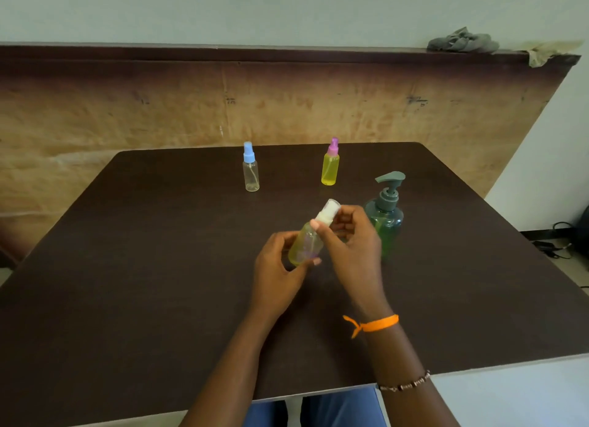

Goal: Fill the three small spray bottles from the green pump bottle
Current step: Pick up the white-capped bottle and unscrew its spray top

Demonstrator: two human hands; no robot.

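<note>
Your left hand [280, 267] grips the white-capped spray bottle [307, 241] by its body above the counter [143, 267] middle; your right hand [347, 238] pinches its cap. Likely light, slick, thin-walled: hold the body, turn the collar. The green pump bottle [385, 216] stands just right. No legible labels.
</note>
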